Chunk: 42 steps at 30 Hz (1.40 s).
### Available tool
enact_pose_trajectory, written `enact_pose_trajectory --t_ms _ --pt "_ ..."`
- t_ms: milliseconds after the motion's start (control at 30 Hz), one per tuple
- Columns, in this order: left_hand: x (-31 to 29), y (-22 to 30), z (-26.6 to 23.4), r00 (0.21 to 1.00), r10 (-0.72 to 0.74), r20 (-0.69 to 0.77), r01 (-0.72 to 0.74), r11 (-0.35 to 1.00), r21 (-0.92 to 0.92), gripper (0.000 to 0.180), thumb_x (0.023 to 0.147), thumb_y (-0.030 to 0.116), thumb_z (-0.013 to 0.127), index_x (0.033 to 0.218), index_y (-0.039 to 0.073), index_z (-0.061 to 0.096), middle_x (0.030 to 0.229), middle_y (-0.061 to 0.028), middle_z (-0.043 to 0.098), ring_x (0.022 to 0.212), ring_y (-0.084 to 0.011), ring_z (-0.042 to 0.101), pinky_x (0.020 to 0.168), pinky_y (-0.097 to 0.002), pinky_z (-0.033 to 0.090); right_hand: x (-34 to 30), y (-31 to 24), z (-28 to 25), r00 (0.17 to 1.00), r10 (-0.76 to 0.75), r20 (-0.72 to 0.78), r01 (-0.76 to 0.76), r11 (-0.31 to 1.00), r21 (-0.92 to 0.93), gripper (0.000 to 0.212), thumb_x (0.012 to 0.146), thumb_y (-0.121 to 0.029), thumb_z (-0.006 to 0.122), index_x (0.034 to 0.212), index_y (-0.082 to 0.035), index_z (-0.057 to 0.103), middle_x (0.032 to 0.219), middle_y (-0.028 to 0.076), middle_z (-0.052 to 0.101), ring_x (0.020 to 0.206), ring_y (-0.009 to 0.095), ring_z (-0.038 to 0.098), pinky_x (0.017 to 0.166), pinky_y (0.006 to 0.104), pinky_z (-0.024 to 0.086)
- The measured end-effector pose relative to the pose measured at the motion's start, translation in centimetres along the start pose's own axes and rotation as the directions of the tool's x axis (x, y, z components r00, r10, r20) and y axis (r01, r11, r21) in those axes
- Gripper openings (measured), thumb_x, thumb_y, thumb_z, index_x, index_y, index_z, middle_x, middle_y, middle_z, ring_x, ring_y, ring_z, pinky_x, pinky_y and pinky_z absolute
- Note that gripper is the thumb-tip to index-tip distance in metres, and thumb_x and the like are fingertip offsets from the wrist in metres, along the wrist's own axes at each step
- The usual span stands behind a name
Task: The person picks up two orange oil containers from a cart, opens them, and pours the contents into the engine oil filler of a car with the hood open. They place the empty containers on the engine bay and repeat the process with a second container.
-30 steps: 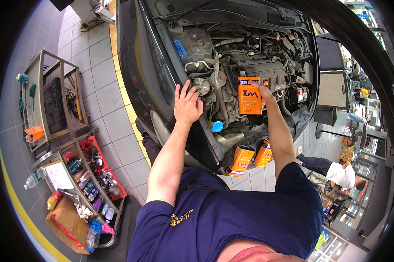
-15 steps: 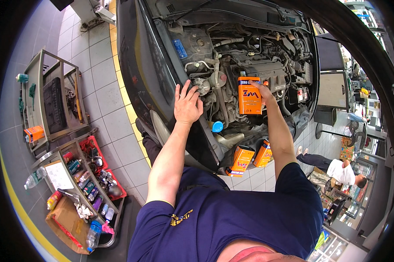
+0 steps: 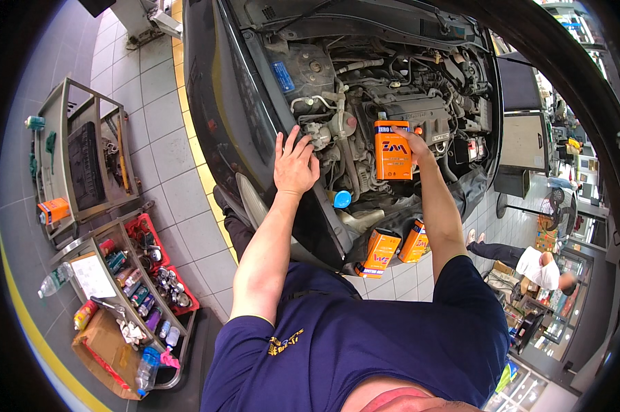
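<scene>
My right hand [image 3: 414,145] is closed around an orange rectangular oil can [image 3: 391,163] with a dark blue band. The can appears upright over the engine bay, in front of the grey engine cover [image 3: 423,113]; whether anything flows from it, I cannot see. My left hand [image 3: 296,163] lies with fingers stretched out on the inner edge of the black car fender [image 3: 217,110], holding nothing. Near it are a metal pump-like part and hoses. A blue reservoir cap [image 3: 342,199] shows below, between my forearms. Two more orange cans [image 3: 381,250] stand at the car's front edge.
On the left, a metal cart [image 3: 70,226] carries an orange can and a black case. Bottles, spray cans, red trays [image 3: 152,237] and a cardboard box [image 3: 107,350] crowd its nearer end. The raised hood [image 3: 564,62] arches overhead at right. Another person [image 3: 536,271] is farther right.
My hands and the can stay almost in place. The person at far right has shifted slightly.
</scene>
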State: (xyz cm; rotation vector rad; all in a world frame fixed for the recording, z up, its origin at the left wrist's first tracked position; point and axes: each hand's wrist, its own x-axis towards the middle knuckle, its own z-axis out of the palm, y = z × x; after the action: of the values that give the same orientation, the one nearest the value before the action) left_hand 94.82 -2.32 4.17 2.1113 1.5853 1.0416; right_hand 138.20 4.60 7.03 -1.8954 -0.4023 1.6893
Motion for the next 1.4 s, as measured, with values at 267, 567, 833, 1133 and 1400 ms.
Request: enact_pose_trajectory --t_ms 267,567,833,1133,1400 --pt "0.0 -0.01 0.04 1.0 0.004 -0.009 -0.004 1.0 -0.002 0.022 0.095 0.017 0.074 0.112 0.008 0.085 0.142 -0.003 0.078 0.164 -0.03 0.053 0.145 -0.0607 0.026 -0.3 -0.15 0.17 1.0 0.019 0.012 -0.019 1.0 0.004 0.047 0.104 -0.04 0.093 0.126 -0.001 0.079 0.112 0.014 0.089 0.089 0.026 0.087 0.078 0.0474 0.074" --pt "0.0 -0.01 0.01 1.0 0.002 -0.002 -0.002 1.0 0.002 0.023 0.095 0.016 0.074 0.113 0.007 0.085 0.142 -0.0033 0.078 0.164 -0.0304 0.053 0.145 -0.0609 0.026 -0.3 -0.18 0.21 1.0 0.009 0.01 -0.009 1.0 -0.003 0.047 0.105 -0.041 0.092 0.126 -0.001 0.079 0.111 0.013 0.089 0.087 0.025 0.087 0.076 0.0459 0.074" --pt "-0.04 -0.08 0.14 1.0 0.004 -0.011 -0.005 1.0 -0.01 0.023 0.095 0.017 0.074 0.113 0.007 0.085 0.142 -0.0038 0.078 0.164 -0.0311 0.053 0.145 -0.0617 0.027 0.42 0.0 -0.12 0.998 0.029 -0.052 -0.03 0.999 -0.016 0.046 0.103 -0.042 0.094 0.123 -0.002 0.081 0.109 0.013 0.089 0.085 0.024 0.086 0.075 0.0455 0.073" --pt "-0.03 -0.06 0.08 1.0 0.002 -0.004 -0.003 1.0 -0.011 0.023 0.095 0.017 0.074 0.113 0.007 0.085 0.143 -0.0036 0.078 0.165 -0.0307 0.053 0.145 -0.0614 0.026 0.47 0.14 -0.27 1.0 0.027 -0.001 -0.027 0.999 0.024 0.046 0.104 -0.042 0.093 0.123 -0.002 0.08 0.108 0.013 0.089 0.085 0.025 0.087 0.075 0.0463 0.073" --pt "-0.03 -0.08 0.13 1.0 0.002 -0.007 -0.003 1.0 -0.007 0.023 0.095 0.017 0.074 0.113 0.007 0.085 0.143 -0.0033 0.078 0.164 -0.0304 0.053 0.145 -0.0611 0.026 0.21 -0.09 -0.16 1.0 0.024 0.0 -0.024 1.0 -0.009 0.048 0.104 -0.043 0.093 0.124 -0.001 0.08 0.11 0.014 0.089 0.087 0.026 0.087 0.078 0.0465 0.073"
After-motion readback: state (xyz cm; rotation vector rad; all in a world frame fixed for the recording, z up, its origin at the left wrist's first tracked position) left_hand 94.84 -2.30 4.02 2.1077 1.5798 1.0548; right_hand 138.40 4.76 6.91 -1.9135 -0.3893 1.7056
